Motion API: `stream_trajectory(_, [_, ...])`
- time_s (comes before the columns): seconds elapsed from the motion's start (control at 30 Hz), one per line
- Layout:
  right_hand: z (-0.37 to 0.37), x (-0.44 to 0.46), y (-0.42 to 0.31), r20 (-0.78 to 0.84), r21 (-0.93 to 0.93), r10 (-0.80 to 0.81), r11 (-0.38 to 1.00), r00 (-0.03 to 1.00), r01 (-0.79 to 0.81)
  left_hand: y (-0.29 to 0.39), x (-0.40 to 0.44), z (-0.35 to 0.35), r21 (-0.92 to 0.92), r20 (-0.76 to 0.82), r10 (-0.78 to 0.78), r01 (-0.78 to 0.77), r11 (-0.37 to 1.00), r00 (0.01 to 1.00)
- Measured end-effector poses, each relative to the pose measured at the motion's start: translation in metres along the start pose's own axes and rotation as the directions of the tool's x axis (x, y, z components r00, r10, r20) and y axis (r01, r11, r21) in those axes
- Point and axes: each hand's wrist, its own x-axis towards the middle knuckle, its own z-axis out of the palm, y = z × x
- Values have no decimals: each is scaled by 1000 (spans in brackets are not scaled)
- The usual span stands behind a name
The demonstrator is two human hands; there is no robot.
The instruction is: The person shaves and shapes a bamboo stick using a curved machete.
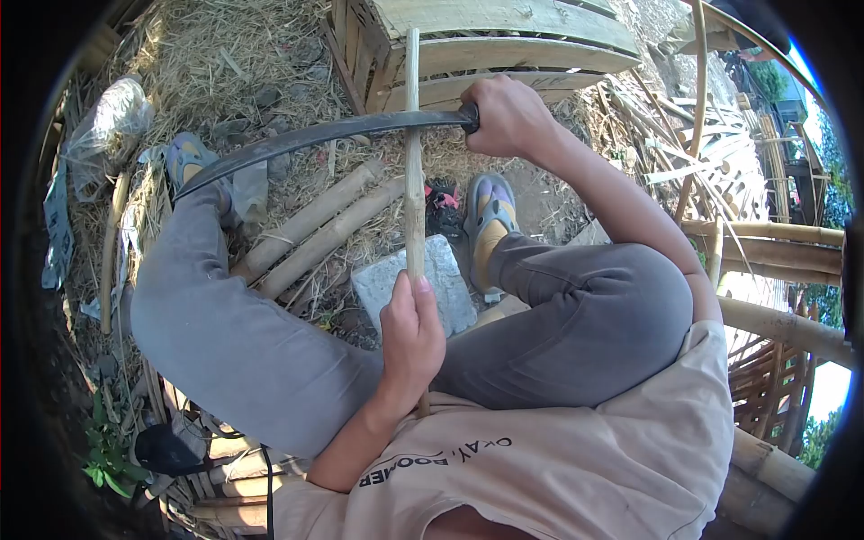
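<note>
My left hand point(412, 333) is wrapped around a pale wooden stick point(414, 198), thumb lying along it. The stick points away from my body, its lower end near my shirt. My right hand point(506, 117) is closed on the dark handle of a long curved machete point(315, 137). The blade stretches left from that hand and crosses over the upper part of the stick; whether the edge touches the wood I cannot tell. Its tip lies over my left foot and lower leg. Below the stick is a pale stone block point(373, 286) on the ground.
A slatted wooden crate point(513, 54) stands ahead. Two bamboo poles point(315, 216) lie between my legs. Dry straw point(225, 72) covers the ground. A plastic bag point(117, 121) is at the left, bamboo strips point(720, 144) are piled at the right, and a bamboo frame point(774, 324) is beside me.
</note>
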Motion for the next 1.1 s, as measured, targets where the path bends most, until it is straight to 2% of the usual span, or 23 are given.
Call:
stream_trajectory(0.13, [4,18,44,-50,-16,172,985,984,-173,-1,-2,1,-25,6,-1,1,1000,1000])
stream_trajectory(0.23, [4,18,62,-82,37,179,984,980,-177,-2,-2,1,-24,2,23,-23,999,1000])
stream_trajectory(0.33, [3,10,61,-131,57,90,995,987,-83,4,-3,0,-5,12,22,-22,1000,1000])
stream_trajectory(0.4, [1,5,51,-43,131,61,990,997,-55,9,-2,-2,-1,28,-3,3,1000,1000])
stream_trajectory(0.5, [-9,-5,22,95,274,2,961,995,-28,-7,-1,-1,-112,67,-19,26,993,998])
stream_trajectory(0.6, [-14,-13,3,180,335,-59,942,982,-5,-1,-4,-6,-470,213,-157,242,849,964])
stream_trajectory(0.73, [-14,-17,-1,175,296,-122,953,977,65,14,-4,-12,-595,309,-231,377,710,922])
stream_trajectory(0.8, [-16,-18,-1,178,281,-110,958,978,57,18,-2,-16,-606,355,-264,436,665,897])
stream_trajectory(0.9, [-18,-20,-1,178,278,-107,959,978,54,6,0,-22,-677,434,-290,521,521,853])
stream_trajectory(1.1, [-14,-22,0,135,213,-99,975,986,68,8,0,-13,-634,322,-311,448,630,894])
